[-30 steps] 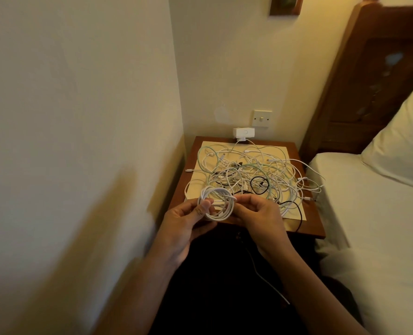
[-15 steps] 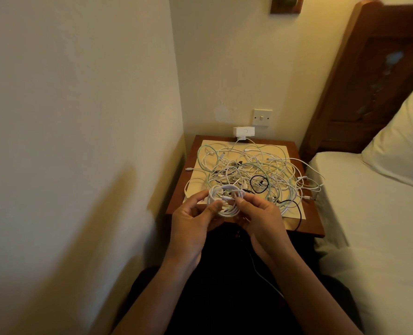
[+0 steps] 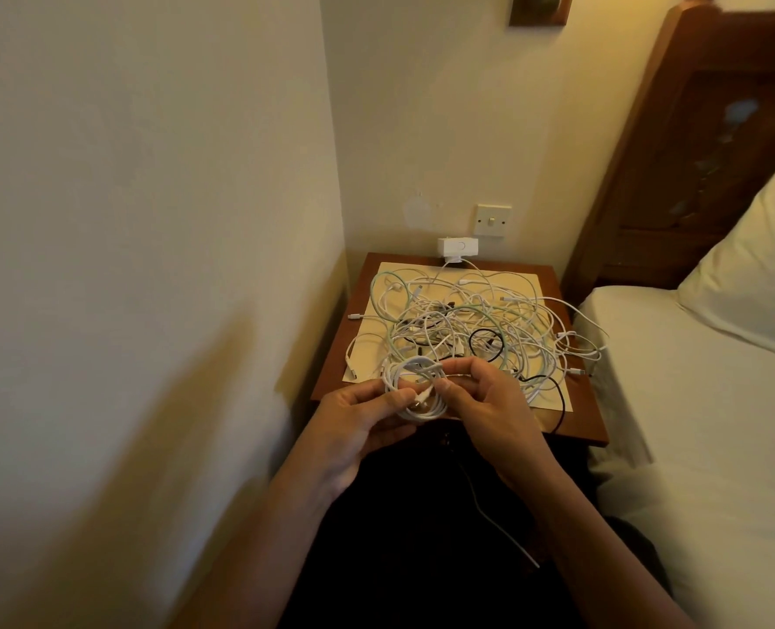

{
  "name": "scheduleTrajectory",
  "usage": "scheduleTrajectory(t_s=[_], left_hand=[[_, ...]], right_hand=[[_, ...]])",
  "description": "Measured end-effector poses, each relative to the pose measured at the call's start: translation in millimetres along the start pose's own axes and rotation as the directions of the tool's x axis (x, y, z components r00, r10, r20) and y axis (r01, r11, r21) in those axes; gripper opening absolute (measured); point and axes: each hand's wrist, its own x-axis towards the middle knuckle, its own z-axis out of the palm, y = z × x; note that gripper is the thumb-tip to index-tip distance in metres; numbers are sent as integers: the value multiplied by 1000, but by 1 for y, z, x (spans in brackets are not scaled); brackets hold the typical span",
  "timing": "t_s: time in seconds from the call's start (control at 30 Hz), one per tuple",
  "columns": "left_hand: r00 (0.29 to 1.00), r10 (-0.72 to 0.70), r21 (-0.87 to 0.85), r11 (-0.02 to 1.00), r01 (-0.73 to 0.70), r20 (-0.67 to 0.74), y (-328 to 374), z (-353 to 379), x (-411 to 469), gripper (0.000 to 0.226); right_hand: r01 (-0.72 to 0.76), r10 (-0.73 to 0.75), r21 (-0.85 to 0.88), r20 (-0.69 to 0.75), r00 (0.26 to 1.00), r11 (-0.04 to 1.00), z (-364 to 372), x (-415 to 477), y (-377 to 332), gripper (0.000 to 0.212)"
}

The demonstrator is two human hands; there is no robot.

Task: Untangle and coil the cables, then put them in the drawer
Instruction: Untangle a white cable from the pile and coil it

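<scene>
Behind the hands, a wooden table [image 3: 576,424] holds messy cables [image 3: 467,320]. Left hand [image 3: 353,424] and right hand [image 3: 490,410] pinch a white coil [image 3: 415,413] between them.

white coil [image 3: 421,413]: both sides lie under the fingers of the left hand [image 3: 353,424] and right hand [image 3: 494,410]; plug ends too small to tell.
cable tangle [image 3: 467,320]: single cables cannot be followed; near edge hidden behind the hands.
paper sheet [image 3: 530,283]: mostly covered by the tangle.
nightstand [image 3: 587,419]: front lost in dark shadow at lower centre.
thin cable [image 3: 490,522]: upper end lost in the same dark.
wall frame [image 3: 540,9]: cut by the upper edge.
headboard [image 3: 694,152], pillow [image 3: 762,265]: cut by the right edge.
</scene>
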Motion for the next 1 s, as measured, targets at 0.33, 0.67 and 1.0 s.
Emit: scheduleTrajectory(t_s=[0.33, 0.67, 1.0], left_hand=[[993, 47, -118, 991, -59, -106, -12, 9, 1, 19], [997, 65, -206, 976, -73, -48, -12, 11, 3, 21], [974, 224, 364, 910, -197, -34, 2, -3, 3, 26]], right_hand=[[92, -96, -417, 11, 995, 904, -6, 2, -10, 8], [71, -62, -292, 41, 997, 954, -5, 0, -11, 28], [201, -113, -492, 202, 973, 847, -4, -5, -24, 27]])
